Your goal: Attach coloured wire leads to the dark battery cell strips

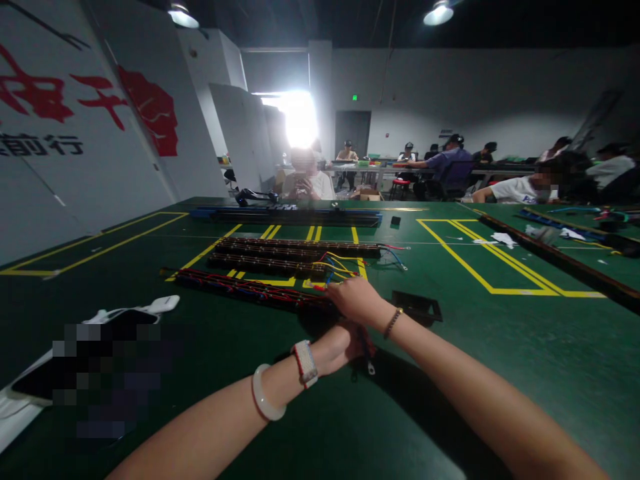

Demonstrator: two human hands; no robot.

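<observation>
The left arm, wearing a white bangle (pixel 267 393) and a watch (pixel 305 364), reaches in from the lower left, and its left hand (pixel 341 348) lies low over the table (pixel 225 373), palm turned inward, with a dark lead (pixel 369 353) ending in a ring terminal (pixel 371 368) poking out just beside it. The right hand (pixel 356 299), a beaded bracelet (pixel 393 323) at its wrist, sits just above and beyond, fingers bent downward at the right end of the nearest strip (pixel 250 289). The fingertips are largely hidden, so I cannot tell what either hand pinches. That strip, laced with red and blue wires, runs leftward from the hands. On the left lie a phone (pixel 45 377) and a white case (pixel 165 305); to the right of the right hand is a black frame (pixel 434 309). Past the nearest strip lie more dark strips (pixel 270 262), side by side across yellow lines (pixel 490 287), their yellow, red and blue wires (pixel 345 261) spreading at the right ends. Farther off rests a long black rail (pixel 300 217), with a small black block (pixel 395 221) near its right end. Beyond the table, people (pixel 453 160) sit at other benches.
</observation>
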